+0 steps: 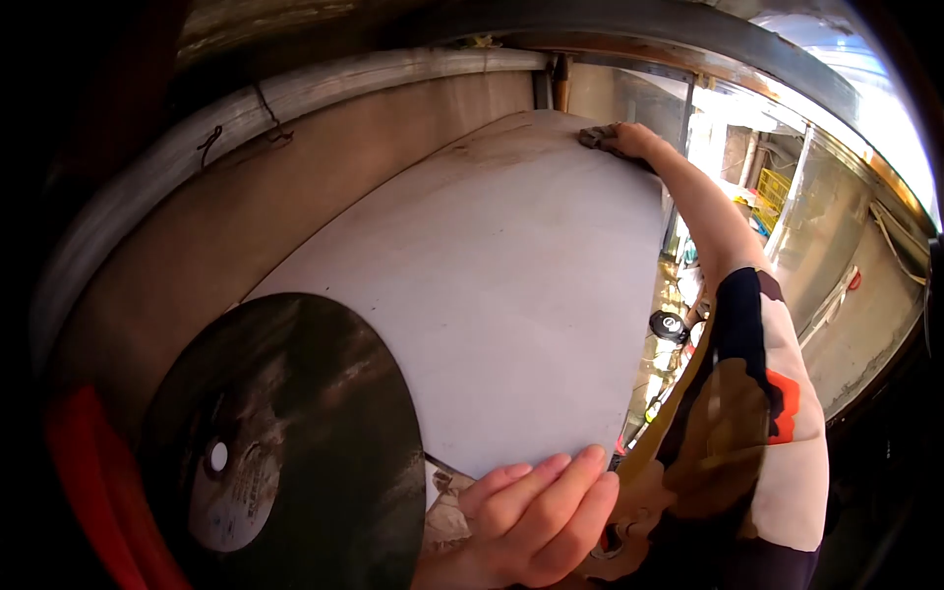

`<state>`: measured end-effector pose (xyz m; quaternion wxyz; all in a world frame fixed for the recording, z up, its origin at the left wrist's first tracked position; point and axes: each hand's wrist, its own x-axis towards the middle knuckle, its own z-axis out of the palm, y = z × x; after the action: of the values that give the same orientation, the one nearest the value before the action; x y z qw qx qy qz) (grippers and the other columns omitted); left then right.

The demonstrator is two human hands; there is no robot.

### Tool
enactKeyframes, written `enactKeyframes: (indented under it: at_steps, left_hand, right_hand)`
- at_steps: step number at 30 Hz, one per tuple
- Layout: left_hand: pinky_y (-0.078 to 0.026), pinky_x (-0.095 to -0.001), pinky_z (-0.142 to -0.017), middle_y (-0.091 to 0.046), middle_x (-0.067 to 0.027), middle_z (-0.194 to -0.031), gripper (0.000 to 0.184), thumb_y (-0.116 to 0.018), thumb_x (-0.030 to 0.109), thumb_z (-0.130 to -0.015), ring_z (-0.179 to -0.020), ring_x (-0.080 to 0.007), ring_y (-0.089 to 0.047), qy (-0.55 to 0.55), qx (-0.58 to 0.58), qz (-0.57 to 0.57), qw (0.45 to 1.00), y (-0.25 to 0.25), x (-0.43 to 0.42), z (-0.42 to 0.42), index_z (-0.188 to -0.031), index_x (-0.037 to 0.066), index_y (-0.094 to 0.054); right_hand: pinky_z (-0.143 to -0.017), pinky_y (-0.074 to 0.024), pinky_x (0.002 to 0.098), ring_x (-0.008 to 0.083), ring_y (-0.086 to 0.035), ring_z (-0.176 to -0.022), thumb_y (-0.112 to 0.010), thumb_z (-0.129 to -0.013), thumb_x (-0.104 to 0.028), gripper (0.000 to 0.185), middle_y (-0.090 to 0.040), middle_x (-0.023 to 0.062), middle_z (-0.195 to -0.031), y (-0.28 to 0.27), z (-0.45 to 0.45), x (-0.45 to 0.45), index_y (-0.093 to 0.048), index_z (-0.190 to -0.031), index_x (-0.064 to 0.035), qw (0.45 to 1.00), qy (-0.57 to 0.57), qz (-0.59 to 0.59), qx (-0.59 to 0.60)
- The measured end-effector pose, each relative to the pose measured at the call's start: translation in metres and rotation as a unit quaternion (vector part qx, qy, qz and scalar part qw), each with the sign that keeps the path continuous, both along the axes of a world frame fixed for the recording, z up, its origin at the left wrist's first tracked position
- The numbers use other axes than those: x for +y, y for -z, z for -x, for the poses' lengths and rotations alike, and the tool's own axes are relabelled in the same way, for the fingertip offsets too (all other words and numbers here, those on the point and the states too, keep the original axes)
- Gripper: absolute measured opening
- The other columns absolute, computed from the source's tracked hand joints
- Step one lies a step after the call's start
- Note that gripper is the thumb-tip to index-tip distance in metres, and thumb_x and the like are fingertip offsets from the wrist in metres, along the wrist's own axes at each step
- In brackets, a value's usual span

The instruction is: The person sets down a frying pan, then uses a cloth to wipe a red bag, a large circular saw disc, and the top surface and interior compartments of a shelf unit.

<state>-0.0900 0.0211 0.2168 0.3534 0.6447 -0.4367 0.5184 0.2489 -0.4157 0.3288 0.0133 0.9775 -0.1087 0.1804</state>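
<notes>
A large white panel (492, 295) fills the middle of the view, with brownish grime along its far left part. At its far right corner my right hand (631, 141) is closed on a dark, crumpled rag (596, 137), which touches the surface. My left hand (541, 516) lies at the near edge of the panel, back up, with its fingers stretched out together and the tips on the edge. Its thumb is hidden. A big dark disc (334, 423) with a worn label and a small centre hole overlaps the panel's near left part.
A brownish wall (393, 138) runs along the left, below a pale pipe or beam (324, 88) with bits of wire. Something red (108, 482) stands at lower left. Past the panel's right edge are clutter, a yellow crate (773, 192) and a black round object (669, 326).
</notes>
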Motion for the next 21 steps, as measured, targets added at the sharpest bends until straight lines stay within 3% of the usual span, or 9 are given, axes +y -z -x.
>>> enactKeyframes:
  at_steps: [5, 9, 11, 15, 16, 17, 20, 21]
  left_hand:
    - [-0.041, -0.0312, -0.093, -0.072, 0.0012, -0.102, 0.015, -0.067, 0.012, -0.083, -0.093, -0.0143, -0.059, -0.036, 0.007, -0.023, 0.999, 0.009, 0.006, -0.001, -0.097, 0.016, -0.068]
    - [-0.041, -0.0305, -0.093, -0.072, 0.0008, -0.104, 0.012, -0.068, 0.013, -0.084, -0.094, -0.0128, -0.059, -0.026, 0.01, 0.003, 1.0, 0.011, 0.0, -0.001, -0.096, 0.016, -0.069]
    - [-0.042, -0.0307, -0.092, -0.072, 0.0004, -0.104, 0.012, -0.068, 0.013, -0.083, -0.094, -0.0128, -0.059, -0.024, 0.009, 0.013, 1.0, 0.011, 0.0, 0.0, -0.095, 0.016, -0.069]
    - [-0.043, -0.0317, -0.091, -0.073, -0.0007, -0.103, 0.013, -0.068, 0.01, -0.082, -0.094, -0.0147, -0.059, -0.024, 0.021, -0.003, 0.999, 0.009, 0.002, 0.002, -0.095, 0.014, -0.07]
    - [-0.043, -0.032, -0.091, -0.072, -0.001, -0.103, 0.014, -0.068, 0.009, -0.082, -0.094, -0.0156, -0.059, -0.026, 0.021, -0.009, 0.999, 0.008, 0.002, 0.001, -0.095, 0.014, -0.07]
    - [-0.043, -0.032, -0.091, -0.072, -0.001, -0.103, 0.014, -0.068, 0.009, -0.082, -0.094, -0.0156, -0.059, -0.015, 0.017, -0.012, 1.0, 0.008, 0.002, 0.001, -0.095, 0.014, -0.07]
    - [-0.042, -0.0328, -0.092, -0.072, -0.0019, -0.102, 0.014, -0.067, 0.008, -0.081, -0.094, -0.0172, -0.059, -0.014, 0.013, -0.024, 1.0, 0.009, 0.006, -0.001, -0.094, 0.013, -0.07]
    - [-0.042, -0.033, -0.091, -0.072, -0.0021, -0.101, 0.014, -0.067, 0.009, -0.081, -0.093, -0.0175, -0.059, -0.019, 0.012, -0.031, 0.999, 0.009, 0.007, 0.0, -0.094, 0.013, -0.07]
  right_hand:
    - [-0.09, -0.0512, 0.0443, 0.0347, -0.064, -0.107, -0.068, -0.087, -0.03, 0.036, -0.069, 0.0158, -0.112, -0.013, 0.02, 0.025, -0.067, -0.12, -0.015, 0.996, -0.06, 0.048, -0.05]
    - [-0.084, -0.0539, 0.0458, 0.0335, -0.065, -0.101, -0.067, -0.086, -0.026, 0.039, -0.07, 0.0129, -0.108, -0.03, 0.066, 0.131, -0.064, -0.125, -0.0213, 0.957, -0.162, 0.159, -0.18]
    - [-0.083, -0.0552, 0.0445, 0.0322, -0.065, -0.102, -0.066, -0.083, -0.021, 0.046, -0.067, 0.0104, -0.111, -0.037, 0.092, 0.195, -0.062, -0.128, -0.0299, 0.94, -0.233, 0.167, -0.188]
    - [-0.084, -0.0556, 0.0414, 0.0294, -0.065, -0.103, -0.059, -0.083, -0.015, 0.047, -0.061, 0.0076, -0.122, -0.032, 0.135, 0.3, -0.064, -0.126, -0.032, 0.891, -0.39, 0.136, -0.188]
    - [-0.084, -0.0555, 0.0416, 0.0306, -0.066, -0.102, -0.055, -0.084, -0.015, 0.047, -0.061, 0.0084, -0.122, -0.026, 0.145, 0.32, -0.065, -0.126, -0.0327, 0.885, -0.411, 0.129, -0.174]
    - [-0.084, -0.0566, 0.0438, 0.0349, -0.063, -0.106, -0.067, -0.078, -0.012, 0.055, -0.055, 0.0069, -0.133, -0.02, 0.155, 0.338, -0.062, -0.128, -0.034, 0.888, -0.406, 0.157, -0.147]
    - [-0.092, -0.0536, 0.046, 0.0402, -0.056, -0.115, -0.06, -0.081, -0.013, 0.051, -0.049, 0.0084, -0.14, 0.001, 0.169, 0.349, -0.061, -0.129, -0.0321, 0.882, -0.428, 0.169, -0.106]
    - [-0.096, -0.0511, 0.0466, 0.0406, -0.054, -0.118, -0.057, -0.083, -0.012, 0.051, -0.046, 0.0096, -0.143, 0.007, 0.169, 0.341, -0.06, -0.131, -0.0293, 0.866, -0.478, 0.107, -0.101]
